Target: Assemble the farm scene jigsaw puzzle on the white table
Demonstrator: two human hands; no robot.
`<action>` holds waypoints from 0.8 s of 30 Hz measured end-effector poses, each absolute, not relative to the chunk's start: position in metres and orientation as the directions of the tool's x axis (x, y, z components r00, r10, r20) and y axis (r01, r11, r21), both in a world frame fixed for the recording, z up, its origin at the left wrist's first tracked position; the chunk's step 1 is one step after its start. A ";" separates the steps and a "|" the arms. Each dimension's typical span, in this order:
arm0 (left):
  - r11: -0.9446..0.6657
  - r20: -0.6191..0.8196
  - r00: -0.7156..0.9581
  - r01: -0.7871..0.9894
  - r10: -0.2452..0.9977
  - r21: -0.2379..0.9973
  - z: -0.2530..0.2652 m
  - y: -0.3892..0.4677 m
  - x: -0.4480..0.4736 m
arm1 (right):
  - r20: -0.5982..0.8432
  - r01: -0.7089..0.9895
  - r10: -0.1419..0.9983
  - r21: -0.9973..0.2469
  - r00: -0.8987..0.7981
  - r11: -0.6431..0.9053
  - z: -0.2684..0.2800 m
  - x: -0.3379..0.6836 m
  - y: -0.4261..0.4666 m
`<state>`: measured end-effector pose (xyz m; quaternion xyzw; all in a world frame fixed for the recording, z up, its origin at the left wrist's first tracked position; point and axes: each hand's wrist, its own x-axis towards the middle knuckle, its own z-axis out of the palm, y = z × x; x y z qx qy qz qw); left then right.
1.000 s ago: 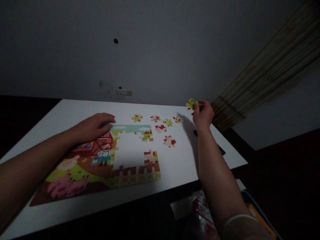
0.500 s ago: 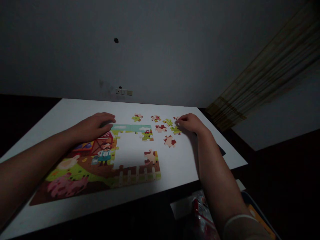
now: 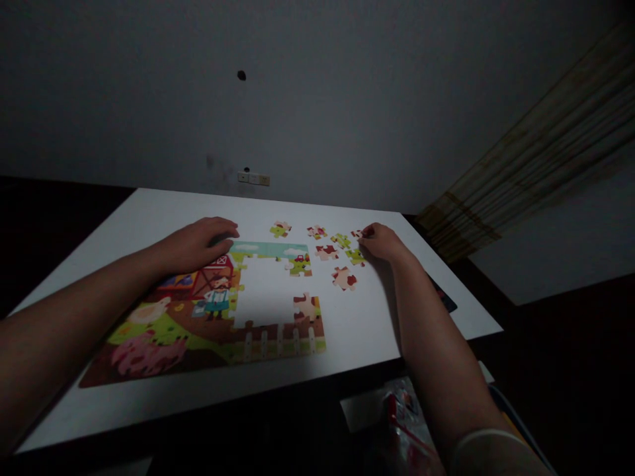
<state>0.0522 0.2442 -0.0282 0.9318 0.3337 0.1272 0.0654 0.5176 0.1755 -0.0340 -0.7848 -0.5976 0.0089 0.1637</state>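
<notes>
A partly assembled farm jigsaw puzzle [image 3: 198, 330] lies on the white table, with a bare gap in its middle right. My left hand [image 3: 206, 241] rests over the puzzle's top edge by the red barn, palm down, thumb apart from the fingers, holding nothing. On the right, my right hand [image 3: 380, 241] has its fingertips bent together at a brown-and-white puzzle piece [image 3: 356, 234]; the fingers partly hide it. Just under that hand lies a green puzzle piece [image 3: 355, 256]. Several loose pieces spread leftward, among them a cow-patterned piece [image 3: 344, 278] and a green-and-cream piece [image 3: 280, 229].
The white table [image 3: 367, 317] reaches back to a grey wall with a socket strip [image 3: 253, 178]. A dark flat object [image 3: 446, 299] lies partly behind my right forearm. Below the front edge is a clear plastic package [image 3: 409, 416]. A curtain [image 3: 461, 205] hangs at right.
The whole view has shifted slightly, so the scene sits a little further right. Both hands keep about the same places relative to the puzzle and pieces.
</notes>
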 end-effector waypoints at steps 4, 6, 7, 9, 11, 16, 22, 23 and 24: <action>-0.765 0.195 0.741 0.609 0.643 0.208 -0.029 0.244 0.053 | 0.165 0.901 0.933 -0.358 0.320 -0.246 -0.034 0.517 0.173; -0.762 0.197 0.737 0.611 0.647 0.214 -0.029 0.244 0.053 | 0.151 0.886 0.940 -0.408 0.305 -0.221 -0.032 0.514 0.171; -0.760 0.199 0.735 0.612 0.649 0.218 -0.029 0.244 0.053 | 0.147 0.877 0.944 -0.434 0.294 -0.206 -0.031 0.512 0.170; -0.760 0.201 0.734 0.612 0.649 0.219 -0.029 0.244 0.052 | 0.142 0.859 0.952 -0.482 0.272 -0.174 -0.028 0.508 0.168; -0.765 0.205 0.738 0.608 0.643 0.212 -0.029 0.244 0.052 | 0.177 0.841 0.949 -0.525 0.261 -0.134 -0.025 0.503 0.167; -0.774 0.213 0.745 0.598 0.632 0.208 -0.028 0.243 0.053 | 0.342 0.740 0.898 -0.672 0.276 0.029 -0.012 0.487 0.163; -0.772 0.210 0.743 0.600 0.635 0.210 -0.025 0.240 0.055 | 0.260 0.605 0.962 -0.781 0.082 0.159 0.003 0.454 0.152; -0.769 0.208 0.741 0.603 0.638 0.212 -0.025 0.240 0.055 | 0.239 0.602 0.970 -0.782 0.045 0.164 0.004 0.449 0.150; -0.769 0.206 0.741 0.603 0.639 0.214 -0.025 0.240 0.054 | 0.212 0.598 0.977 -0.785 0.010 0.164 0.005 0.445 0.149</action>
